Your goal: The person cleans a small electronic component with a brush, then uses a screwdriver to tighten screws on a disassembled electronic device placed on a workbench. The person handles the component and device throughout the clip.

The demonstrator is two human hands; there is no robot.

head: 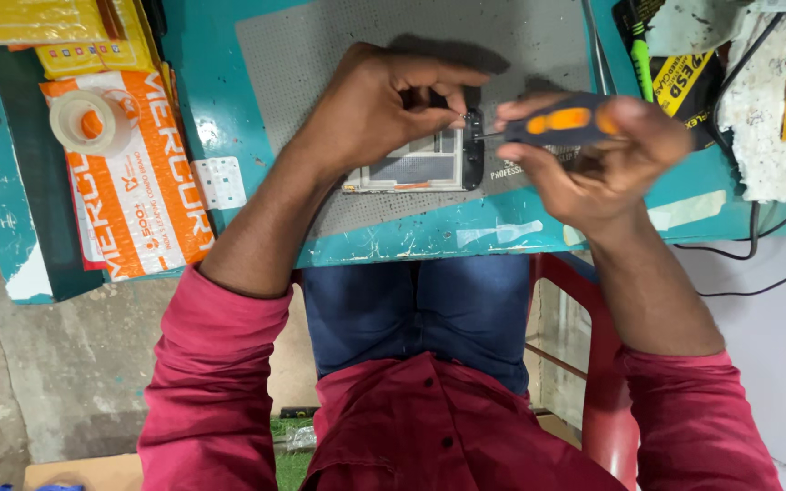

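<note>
An opened phone [429, 168] with its back off lies on a grey work mat [320, 55] on the teal table. My left hand [379, 109] rests on it, fingertips pinching at its dark right end. My right hand [593, 159] grips a small screwdriver [552, 125] with a black and orange handle. The thin tip of the tool points left and meets the phone's edge close to my left fingertips.
An orange and white packet [147, 195] with a tape roll [91, 121] lies at the left. Yellow packets [56, 27] sit at the far left corner. A green pen [639, 59], black cables [757, 227] and a red chair [598, 364] are at the right.
</note>
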